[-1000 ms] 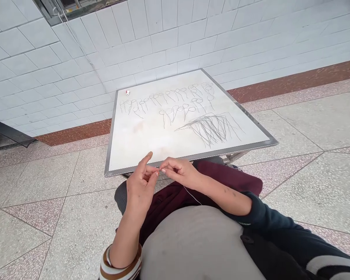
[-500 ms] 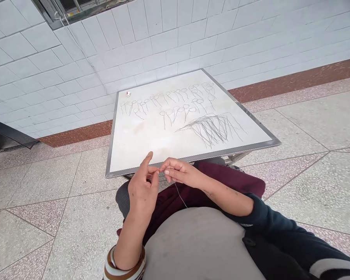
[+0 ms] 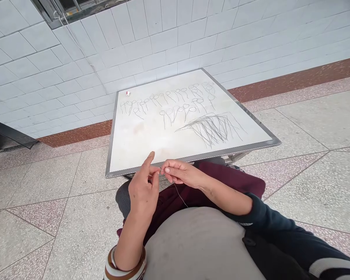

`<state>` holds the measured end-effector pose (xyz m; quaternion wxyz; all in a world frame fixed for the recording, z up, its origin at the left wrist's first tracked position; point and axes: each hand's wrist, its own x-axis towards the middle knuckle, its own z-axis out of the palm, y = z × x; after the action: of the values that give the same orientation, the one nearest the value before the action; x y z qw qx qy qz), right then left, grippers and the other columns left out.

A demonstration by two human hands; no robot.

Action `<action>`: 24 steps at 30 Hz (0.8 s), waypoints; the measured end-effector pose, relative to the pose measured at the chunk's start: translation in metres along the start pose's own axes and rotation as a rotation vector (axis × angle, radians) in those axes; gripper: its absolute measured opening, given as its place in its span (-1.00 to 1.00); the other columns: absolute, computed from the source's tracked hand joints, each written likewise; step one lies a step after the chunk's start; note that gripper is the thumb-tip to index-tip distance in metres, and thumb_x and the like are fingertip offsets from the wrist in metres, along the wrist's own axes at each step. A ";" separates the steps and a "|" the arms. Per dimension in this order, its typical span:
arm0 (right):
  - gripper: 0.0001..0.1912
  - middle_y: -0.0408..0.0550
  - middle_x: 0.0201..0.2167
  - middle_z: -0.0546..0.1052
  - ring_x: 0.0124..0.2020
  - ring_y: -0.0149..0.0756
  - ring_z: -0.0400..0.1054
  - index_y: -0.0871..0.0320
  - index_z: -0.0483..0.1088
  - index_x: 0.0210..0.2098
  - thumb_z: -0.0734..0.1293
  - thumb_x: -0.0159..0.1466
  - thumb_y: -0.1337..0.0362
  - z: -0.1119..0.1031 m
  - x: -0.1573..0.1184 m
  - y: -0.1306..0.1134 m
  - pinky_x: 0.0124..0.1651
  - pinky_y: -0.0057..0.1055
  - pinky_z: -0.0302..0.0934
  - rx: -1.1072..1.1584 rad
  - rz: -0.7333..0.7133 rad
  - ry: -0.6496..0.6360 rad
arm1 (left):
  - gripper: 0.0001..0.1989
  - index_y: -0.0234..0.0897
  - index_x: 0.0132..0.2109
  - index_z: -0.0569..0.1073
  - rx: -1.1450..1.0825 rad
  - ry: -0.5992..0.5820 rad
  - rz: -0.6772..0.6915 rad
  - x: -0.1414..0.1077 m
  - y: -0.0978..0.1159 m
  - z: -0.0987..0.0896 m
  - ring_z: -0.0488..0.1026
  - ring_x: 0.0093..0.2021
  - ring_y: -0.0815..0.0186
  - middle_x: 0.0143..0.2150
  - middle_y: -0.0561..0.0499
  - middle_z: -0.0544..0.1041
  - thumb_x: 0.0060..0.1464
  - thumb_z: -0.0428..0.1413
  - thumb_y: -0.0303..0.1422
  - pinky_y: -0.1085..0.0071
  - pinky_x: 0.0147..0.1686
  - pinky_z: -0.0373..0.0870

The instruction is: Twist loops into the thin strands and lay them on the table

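Note:
My left hand (image 3: 144, 188) pinches the end of a thin wire (image 3: 180, 195) between thumb and forefinger, with another finger pointing up. Close against it, my right hand (image 3: 184, 173) grips the same wire with thumb and fingers. From below the right hand the wire's free length curves down over my lap. Both hands are held at the near edge of the white table (image 3: 128, 151). On the tabletop lie several thin wires with looped ends (image 3: 181, 109), set out in rows. A loose pile of dark, mostly straight wires (image 3: 211, 130) lies at the right.
A small white and red item (image 3: 128, 93) sits at the table's far left corner. Behind the table rises a white tiled wall (image 3: 163, 46). A dark red cloth (image 3: 230, 181) covers my lap, and speckled tile floor (image 3: 90, 210) surrounds the table.
My right fingers have closed a little more on the wire, and the thumb has shifted slightly. My left hand has barely moved. The wires on the table are unchanged.

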<state>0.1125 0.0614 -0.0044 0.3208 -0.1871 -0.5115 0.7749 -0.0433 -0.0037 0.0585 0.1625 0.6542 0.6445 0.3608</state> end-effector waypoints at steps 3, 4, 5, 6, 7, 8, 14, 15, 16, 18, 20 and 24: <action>-0.72 -0.23 -0.56 0.36 -0.61 -0.56 0.03 0.19 0.36 -0.27 0.32 0.28 0.07 0.001 0.000 0.001 -0.60 -0.59 -0.13 0.009 0.009 0.029 | -0.46 -0.07 0.25 0.27 0.048 0.006 0.035 0.000 0.001 0.003 0.52 -0.27 0.34 -0.24 0.13 0.61 0.14 0.06 -0.50 0.36 -0.19 0.43; -0.72 -0.24 -0.57 0.35 -0.62 -0.56 0.03 0.19 0.35 -0.30 0.33 0.27 0.07 0.002 0.001 0.001 -0.60 -0.59 -0.14 0.015 0.015 0.044 | -0.46 -0.08 0.25 0.28 0.066 0.016 0.054 -0.001 0.000 0.004 0.52 -0.27 0.34 -0.25 0.13 0.61 0.14 0.05 -0.51 0.36 -0.18 0.43; -0.72 -0.25 -0.57 0.35 -0.62 -0.56 0.02 0.18 0.33 -0.32 0.34 0.27 0.07 0.003 0.001 0.001 -0.61 -0.59 -0.14 0.019 0.018 0.060 | -0.47 -0.08 0.25 0.29 0.084 0.028 0.073 -0.001 0.000 0.005 0.52 -0.26 0.34 -0.25 0.13 0.61 0.15 0.05 -0.51 0.36 -0.17 0.43; -0.72 -0.25 -0.58 0.34 -0.63 -0.56 0.02 0.18 0.32 -0.34 0.35 0.26 0.07 0.004 0.001 0.000 -0.61 -0.58 -0.15 0.019 0.018 0.078 | -0.48 -0.09 0.24 0.29 0.102 0.039 0.093 -0.001 0.000 0.006 0.52 -0.25 0.34 -0.24 0.12 0.61 0.15 0.05 -0.51 0.36 -0.17 0.42; -0.71 -0.26 -0.58 0.33 -0.63 -0.57 0.01 0.18 0.31 -0.36 0.35 0.26 0.07 0.005 0.001 0.000 -0.61 -0.58 -0.15 0.013 0.016 0.097 | -0.49 -0.10 0.24 0.29 0.119 0.045 0.115 -0.002 -0.001 0.007 0.52 -0.25 0.33 -0.24 0.11 0.61 0.16 0.04 -0.51 0.36 -0.17 0.42; -0.71 -0.26 -0.58 0.33 -0.64 -0.57 0.01 0.17 0.30 -0.36 0.34 0.26 0.07 0.006 0.001 -0.001 -0.61 -0.58 -0.15 0.001 0.012 0.117 | -0.50 -0.10 0.25 0.29 0.133 0.049 0.137 -0.002 -0.001 0.008 0.52 -0.24 0.33 -0.23 0.10 0.61 0.17 0.03 -0.50 0.36 -0.16 0.42; -0.67 -0.27 -0.58 0.32 -0.65 -0.55 0.03 0.17 0.29 -0.37 0.30 0.27 0.01 0.008 -0.001 -0.003 -0.61 -0.56 -0.09 -0.116 0.006 0.196 | -0.54 -0.17 0.26 0.30 0.236 0.036 0.231 -0.004 -0.002 0.012 0.49 -0.27 0.31 -0.27 0.02 0.59 0.24 -0.02 -0.47 0.39 -0.24 0.41; -0.67 -0.27 -0.58 0.32 -0.65 -0.56 0.04 0.17 0.29 -0.37 0.29 0.28 0.01 0.007 -0.001 -0.003 -0.61 -0.56 -0.08 -0.147 0.009 0.194 | -0.55 -0.18 0.26 0.30 0.249 0.027 0.243 -0.004 -0.002 0.012 0.48 -0.28 0.31 -0.28 0.02 0.59 0.24 -0.03 -0.47 0.39 -0.25 0.40; -0.67 -0.27 -0.58 0.32 -0.65 -0.55 0.04 0.17 0.29 -0.37 0.29 0.28 0.01 0.006 -0.002 -0.004 -0.60 -0.55 -0.06 -0.186 0.013 0.187 | -0.55 -0.18 0.26 0.29 0.254 0.012 0.257 -0.004 -0.003 0.011 0.48 -0.29 0.31 -0.28 0.01 0.58 0.25 -0.04 -0.48 0.39 -0.25 0.40; -0.67 -0.26 -0.56 0.33 -0.64 -0.55 0.06 0.17 0.29 -0.35 0.27 0.30 0.01 0.003 -0.003 -0.007 -0.58 -0.54 -0.02 -0.274 0.023 0.159 | -0.55 -0.19 0.27 0.28 0.243 -0.029 0.287 -0.003 -0.004 0.010 0.48 -0.28 0.31 -0.27 0.01 0.58 0.26 -0.06 -0.48 0.39 -0.23 0.41; -0.68 -0.25 -0.55 0.34 -0.63 -0.54 0.08 0.16 0.29 -0.34 0.25 0.32 0.02 0.000 -0.004 -0.011 -0.54 -0.53 0.02 -0.364 0.029 0.136 | -0.54 -0.19 0.28 0.26 0.218 -0.069 0.293 -0.002 -0.006 0.008 0.48 -0.25 0.32 -0.24 0.01 0.59 0.26 -0.05 -0.49 0.39 -0.20 0.42; -0.75 -0.26 -0.53 0.34 -0.60 -0.53 0.11 0.14 0.27 -0.30 0.21 0.35 0.08 0.001 -0.005 -0.017 -0.50 -0.52 0.06 -0.528 -0.013 0.154 | -0.52 -0.17 0.29 0.23 0.163 -0.073 0.209 0.000 -0.007 0.006 0.50 -0.17 0.32 -0.15 0.01 0.59 0.25 -0.04 -0.48 0.36 -0.13 0.44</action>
<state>0.1211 0.0617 0.0115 0.3035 -0.3193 -0.6712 0.5961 -0.0441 -0.0015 0.0492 0.0936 0.7416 0.5936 0.2982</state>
